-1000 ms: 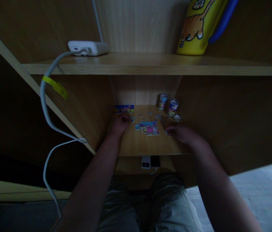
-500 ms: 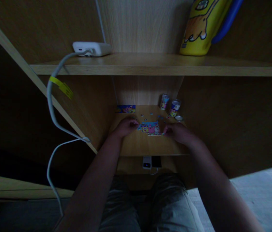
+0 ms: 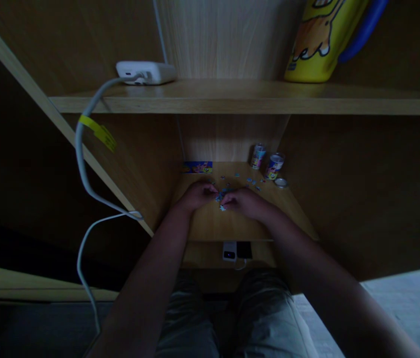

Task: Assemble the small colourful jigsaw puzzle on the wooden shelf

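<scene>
A small, partly built cartoon jigsaw puzzle point(image 3: 221, 199) lies on the low wooden shelf point(image 3: 232, 228), now almost wholly covered by my hands. My left hand point(image 3: 197, 194) rests at its left edge with fingers curled. My right hand point(image 3: 243, 201) lies over the puzzle's middle, fingers bent and meeting the left hand. What either hand pinches is too dark and small to tell. Several loose puzzle pieces point(image 3: 249, 180) are scattered behind the hands.
Two small printed tins point(image 3: 267, 161) and a round lid point(image 3: 280, 183) stand at the back right. A picture card point(image 3: 198, 167) leans at the back left. A white charger point(image 3: 146, 72) with a hanging cable point(image 3: 83, 169) and a yellow cartoon item point(image 3: 325, 40) sit on the upper shelf.
My right hand has slid left from the puzzle's right side onto the puzzle, covering it. My left hand moved right to the puzzle's left edge. The two hands now meet.
</scene>
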`<state>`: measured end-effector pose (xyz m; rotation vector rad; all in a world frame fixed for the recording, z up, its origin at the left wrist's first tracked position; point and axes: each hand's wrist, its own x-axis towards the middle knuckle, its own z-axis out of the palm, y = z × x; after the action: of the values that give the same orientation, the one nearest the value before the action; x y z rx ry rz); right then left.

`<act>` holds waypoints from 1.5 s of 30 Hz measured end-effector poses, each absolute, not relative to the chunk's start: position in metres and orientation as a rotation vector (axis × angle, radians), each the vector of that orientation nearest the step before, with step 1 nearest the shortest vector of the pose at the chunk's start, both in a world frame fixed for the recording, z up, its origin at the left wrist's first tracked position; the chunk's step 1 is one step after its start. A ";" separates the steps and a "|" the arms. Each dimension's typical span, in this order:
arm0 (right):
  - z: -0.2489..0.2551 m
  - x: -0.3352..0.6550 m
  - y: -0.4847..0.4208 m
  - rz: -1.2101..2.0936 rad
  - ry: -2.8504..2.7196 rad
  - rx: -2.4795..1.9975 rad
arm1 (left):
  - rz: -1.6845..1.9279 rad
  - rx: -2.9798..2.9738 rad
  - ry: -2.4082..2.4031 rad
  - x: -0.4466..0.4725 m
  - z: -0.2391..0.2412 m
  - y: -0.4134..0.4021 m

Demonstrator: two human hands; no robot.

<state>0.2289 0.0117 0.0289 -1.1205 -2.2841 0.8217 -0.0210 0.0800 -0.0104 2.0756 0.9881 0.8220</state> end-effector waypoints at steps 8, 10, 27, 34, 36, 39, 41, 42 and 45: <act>0.028 0.241 0.038 0.565 -2.314 -1.207 | 0.840 2.102 0.975 -0.023 -0.019 0.084; 0.027 0.248 0.044 0.430 -2.287 -1.233 | 0.852 2.102 0.962 -0.023 -0.021 0.085; 0.009 0.283 0.053 0.030 -1.562 -1.831 | 0.944 2.216 0.871 -0.018 0.002 0.070; 0.011 0.291 0.056 0.049 -1.225 -1.832 | 0.877 2.404 0.800 -0.016 0.009 0.066; 0.011 0.295 0.059 0.080 -1.071 -1.720 | 0.890 2.408 0.828 -0.016 0.008 0.066; 0.010 0.306 0.067 0.111 -0.816 -1.557 | 0.985 2.377 0.956 -0.018 0.005 0.070; 0.008 0.313 0.071 0.168 -0.677 -1.525 | 1.083 2.324 1.116 -0.021 0.001 0.074; 0.006 0.315 0.073 0.197 -0.632 -1.531 | 1.125 2.290 1.206 -0.023 -0.001 0.076; 0.001 0.312 0.072 0.205 -0.875 -1.520 | 1.197 2.185 1.419 -0.031 -0.006 0.083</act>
<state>0.3120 0.0720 0.0005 -1.5204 -0.8746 0.2051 -0.0309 0.0832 -0.0064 2.1851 1.4194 1.1970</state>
